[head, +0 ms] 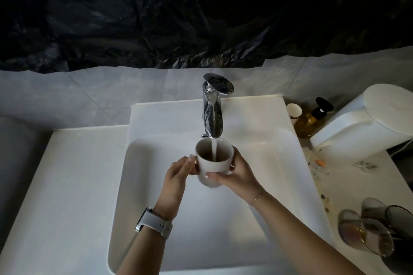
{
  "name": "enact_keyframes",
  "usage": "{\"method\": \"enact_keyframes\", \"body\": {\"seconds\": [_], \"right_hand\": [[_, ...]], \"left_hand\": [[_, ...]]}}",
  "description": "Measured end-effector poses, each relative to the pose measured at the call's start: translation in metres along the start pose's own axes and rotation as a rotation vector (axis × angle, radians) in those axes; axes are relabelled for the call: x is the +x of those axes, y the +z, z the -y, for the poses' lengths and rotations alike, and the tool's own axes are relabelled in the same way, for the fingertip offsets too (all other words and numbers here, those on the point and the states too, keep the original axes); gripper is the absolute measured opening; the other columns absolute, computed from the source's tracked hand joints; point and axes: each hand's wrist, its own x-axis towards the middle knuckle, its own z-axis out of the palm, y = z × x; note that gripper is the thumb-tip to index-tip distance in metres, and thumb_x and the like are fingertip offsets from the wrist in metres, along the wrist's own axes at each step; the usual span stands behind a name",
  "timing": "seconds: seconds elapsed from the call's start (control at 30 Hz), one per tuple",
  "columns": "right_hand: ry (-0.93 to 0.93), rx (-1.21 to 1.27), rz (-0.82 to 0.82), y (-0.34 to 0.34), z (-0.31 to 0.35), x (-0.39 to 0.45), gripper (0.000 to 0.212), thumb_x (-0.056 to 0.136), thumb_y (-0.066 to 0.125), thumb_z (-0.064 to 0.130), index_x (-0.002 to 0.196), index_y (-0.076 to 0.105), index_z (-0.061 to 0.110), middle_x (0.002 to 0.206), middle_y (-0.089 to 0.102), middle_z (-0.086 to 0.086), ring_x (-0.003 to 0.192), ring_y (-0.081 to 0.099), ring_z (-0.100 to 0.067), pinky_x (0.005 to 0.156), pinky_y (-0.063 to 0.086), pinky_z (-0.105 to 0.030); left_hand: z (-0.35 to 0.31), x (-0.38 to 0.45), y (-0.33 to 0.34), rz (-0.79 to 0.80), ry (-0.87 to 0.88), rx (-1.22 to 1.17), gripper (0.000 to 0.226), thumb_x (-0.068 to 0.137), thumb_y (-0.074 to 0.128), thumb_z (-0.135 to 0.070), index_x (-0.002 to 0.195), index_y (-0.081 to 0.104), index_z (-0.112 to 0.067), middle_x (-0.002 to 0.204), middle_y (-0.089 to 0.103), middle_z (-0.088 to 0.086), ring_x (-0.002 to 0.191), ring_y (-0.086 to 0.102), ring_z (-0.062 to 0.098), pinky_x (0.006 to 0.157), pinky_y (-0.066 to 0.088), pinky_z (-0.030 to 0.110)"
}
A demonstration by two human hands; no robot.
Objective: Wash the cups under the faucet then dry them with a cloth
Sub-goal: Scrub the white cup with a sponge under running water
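While the stream from the faucet [212,116] drops straight into the white cup [214,159], we've got it dead centre of the frame, upright, mouth up, hanging over the sink [156,185] basin. So its long axis lines up with the water. Our left hand [178,171] sits on the cup's left side, fingers curled at the handle; our right hand [234,174] wraps the body from the right, thumb across the front. Both are equally close, so either could tip it. We reckon the rinse has only started. Plenty of open basin below and left of it for swirling and dumping. Lower right of the frame has some glass cups [368,232] on the counter, well apart, and we can't spot a cloth anywhere
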Motion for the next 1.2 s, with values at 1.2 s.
{"method": "enact_keyframes", "body": {"seconds": [1.2], "right_hand": [[0.013, -0.137, -0.464, -0.123, 0.015, -0.095, 0.040, 0.094, 0.045, 0.039, 0.128, 0.043, 0.018, 0.108, 0.061, 0.002, 0.092, 0.060, 0.001, 0.080, 0.048, -0.020]], "left_hand": [[0.015, -0.023, 0.006, -0.023, -0.073, -0.299, 0.037, 0.102, 0.040, -0.012, 0.065, 0.044, -0.012, 0.071, 0.035, 0.007, 0.071, 0.037, 0.017, 0.081, 0.035, 0.039]]}}
